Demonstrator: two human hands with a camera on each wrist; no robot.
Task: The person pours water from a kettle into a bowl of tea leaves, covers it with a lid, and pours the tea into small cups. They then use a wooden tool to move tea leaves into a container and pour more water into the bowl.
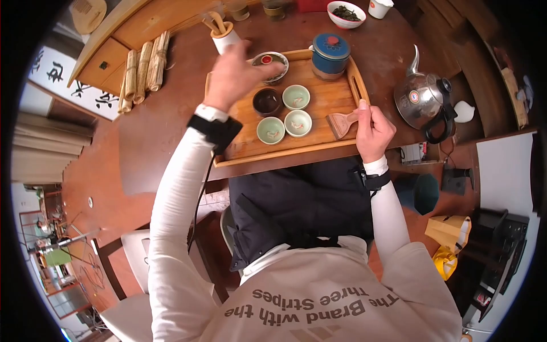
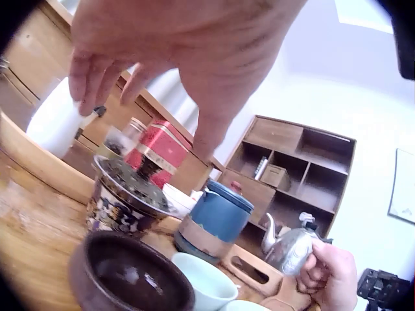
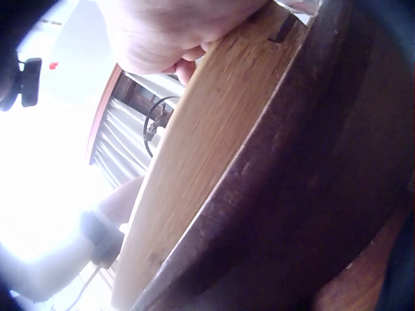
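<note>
Dark wooden surface (image 1: pixel 171 131), carrying a bamboo tea tray (image 1: pixel 336 97) at its middle. On the tray: lidded painted cup (image 1: pixel 272 64) at the far left corner; blue lidded jar (image 1: pixel 330 54) at the far right; one dark cup (image 1: pixel 266 101) and three pale green cups (image 1: pixel 296 97) in the centre; wooden brush (image 1: pixel 341 123) near the right edge. Off the tray: steel kettle (image 1: pixel 421 100) toward the surface's right edge; bamboo mats (image 1: pixel 142 71) toward its left. My left hand (image 1: pixel 236 77) hovers just over the lidded painted cup, fingers (image 2: pixel 91 74) loose and spread, holding nothing. My right hand (image 1: pixel 373 132) grips the tray's right rim, fingers curled.
</note>
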